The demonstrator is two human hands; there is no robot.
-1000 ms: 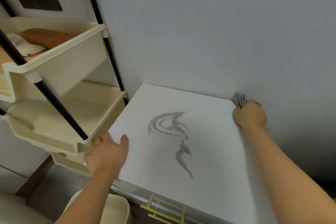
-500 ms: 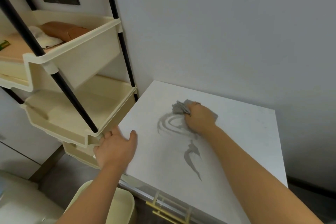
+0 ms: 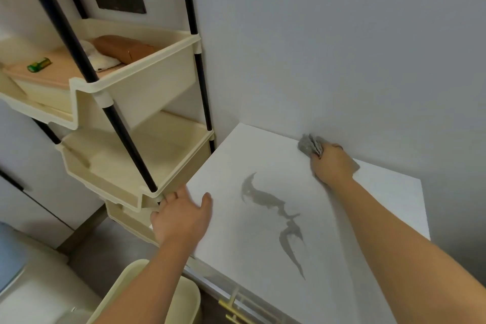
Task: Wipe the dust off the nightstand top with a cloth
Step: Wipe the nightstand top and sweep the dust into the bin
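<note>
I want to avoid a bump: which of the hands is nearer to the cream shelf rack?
Left. The left hand rests at the left edge of the nightstand, right beside the lower tray of the rack; the right hand grips the cloth at the back edge, by the wall.

My right grip (image 3: 332,166) holds a grey cloth (image 3: 310,146) on the far edge of the nightstand (image 3: 236,258), against the wall. My left grip (image 3: 181,214) rests flat on its left edge, just beside the cream shelf (image 3: 147,166). A grey smear (image 3: 265,197) marks the middle.

left grip (image 3: 181,216): palm down, fingers loose, thumb splayed | right grip (image 3: 332,166): arm outstretched, fingers clenched
</note>
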